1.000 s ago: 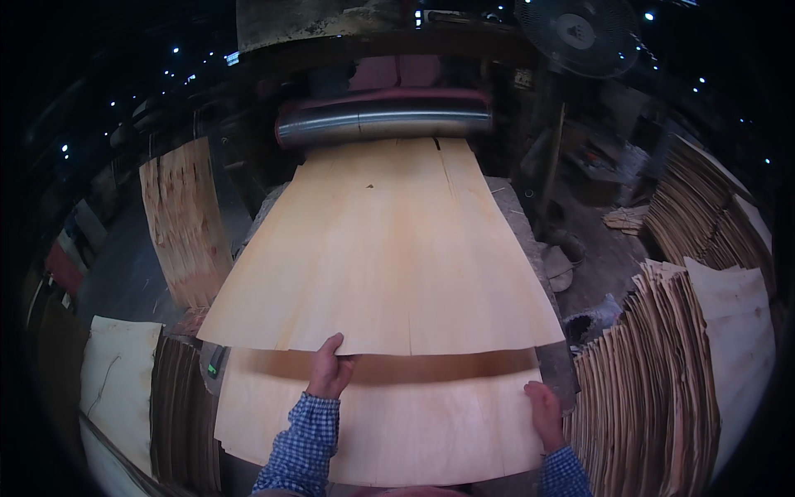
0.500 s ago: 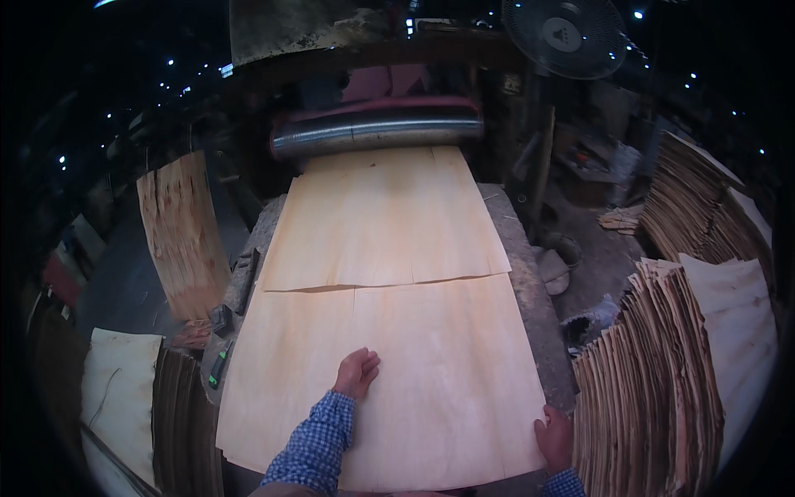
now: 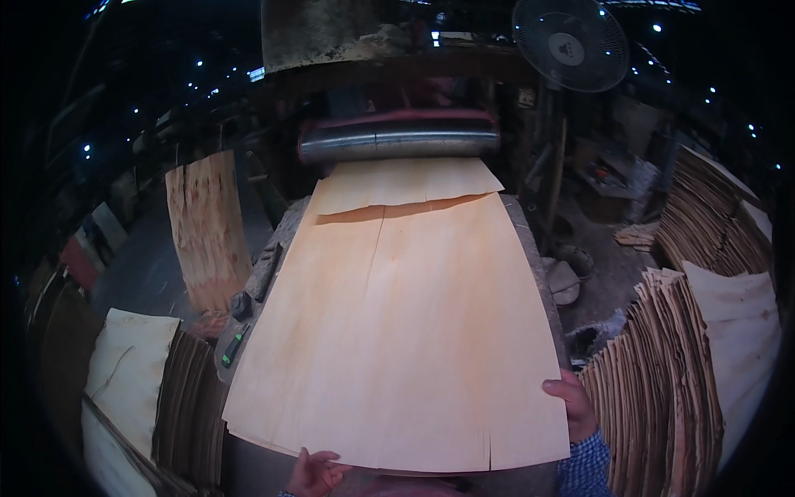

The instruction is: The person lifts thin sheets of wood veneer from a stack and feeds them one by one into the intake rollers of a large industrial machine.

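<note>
Your left hand [image 3: 313,470] grips the near edge of the veneer sheet [image 3: 406,331], fingers curled over it; your right hand [image 3: 571,406] pinches its right edge near the front corner. The sheet lies flat along the machine table [image 3: 534,248], its far end overlapping another sheet by the steel roller [image 3: 397,142]. It looks thin, light, floppy and already split, so support both edges evenly.

The left hand [image 3: 313,472] sits low at the near edge of the large pale wood veneer sheet [image 3: 397,331], fingers curled under it. The right hand [image 3: 571,403] grips the sheet's right near corner, its checked blue sleeve [image 3: 588,468] below.
</note>
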### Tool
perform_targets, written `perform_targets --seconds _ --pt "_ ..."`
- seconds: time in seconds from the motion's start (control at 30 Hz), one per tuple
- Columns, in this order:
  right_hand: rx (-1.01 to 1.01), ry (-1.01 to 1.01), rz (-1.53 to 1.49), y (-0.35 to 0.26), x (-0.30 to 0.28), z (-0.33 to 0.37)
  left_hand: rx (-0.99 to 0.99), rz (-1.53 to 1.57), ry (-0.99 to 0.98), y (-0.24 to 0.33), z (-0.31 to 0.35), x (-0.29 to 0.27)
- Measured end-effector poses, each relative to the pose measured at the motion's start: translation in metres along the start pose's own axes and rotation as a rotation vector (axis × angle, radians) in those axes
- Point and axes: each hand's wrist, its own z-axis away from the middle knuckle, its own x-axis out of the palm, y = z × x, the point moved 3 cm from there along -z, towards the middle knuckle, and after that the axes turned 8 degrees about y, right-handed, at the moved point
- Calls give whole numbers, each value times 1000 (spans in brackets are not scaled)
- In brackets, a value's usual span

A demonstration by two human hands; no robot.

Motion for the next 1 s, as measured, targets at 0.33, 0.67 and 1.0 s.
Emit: perform_targets --seconds 0.33,0.67,1.0 --pt "75 202 82 82 -99 -12 257 -356 345 -3 -17 29" --pt "-222 190 334 -19 -13 -6 425 -476 381 57 15 93" --pt "-196 402 -286 32 -73 -104 457 -431 189 121 -163 188"
